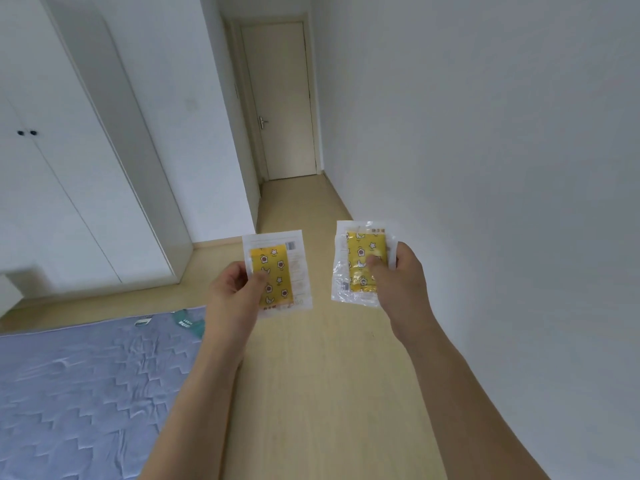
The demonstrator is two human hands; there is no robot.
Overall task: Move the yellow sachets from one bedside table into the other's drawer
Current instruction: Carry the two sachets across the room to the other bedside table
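I count two yellow sachets, one per hand. My left hand [230, 292] pinches the left sachet [277, 275] by its left edge. My right hand [398, 275] grips the right sachet [360, 263], thumb across its front.

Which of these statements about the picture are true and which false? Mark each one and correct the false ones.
1. Each hand holds one yellow sachet. True: the left hand pinches the left sachet, the right hand the right sachet.
2. The door is open. False: the door at the end of the passage is closed.
3. A bed lies to the left. True: the bed has a blue-grey quilted cover.
4. The sachets lie in a drawer. False: both are held in the air above the floor; no drawer shows.
5. The wardrobe is black. False: the wardrobe is white.
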